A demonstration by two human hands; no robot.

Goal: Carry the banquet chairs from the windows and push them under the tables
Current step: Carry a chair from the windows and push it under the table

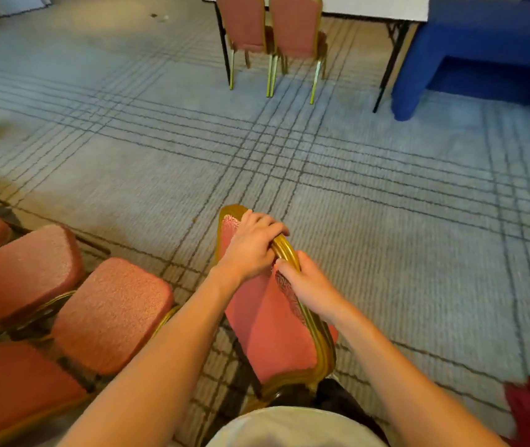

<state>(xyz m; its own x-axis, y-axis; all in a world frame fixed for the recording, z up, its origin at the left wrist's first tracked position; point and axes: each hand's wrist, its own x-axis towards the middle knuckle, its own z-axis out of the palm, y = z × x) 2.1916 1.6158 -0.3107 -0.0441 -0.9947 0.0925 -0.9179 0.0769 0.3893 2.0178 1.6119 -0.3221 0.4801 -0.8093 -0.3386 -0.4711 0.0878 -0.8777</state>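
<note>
Head view: a banquet chair [266, 333] with a rounded gold metal frame and nubbly pink upholstery is close before the person, its back seen from above. Both hands hold its arched top rail. The left hand [250, 243] has its fingers [270, 222] curled over the rail; just behind it, the right hand [308, 285] wraps the rail, thumb on the padding. At the left, at least four matching chairs [112, 314] crowd side by side. Across the grey carpet [386, 204] with its dark grid lines, two tucked chairs [244, 24] sit at a white folding worktop [370, 4], beside a blue cloth [483, 53].
</note>
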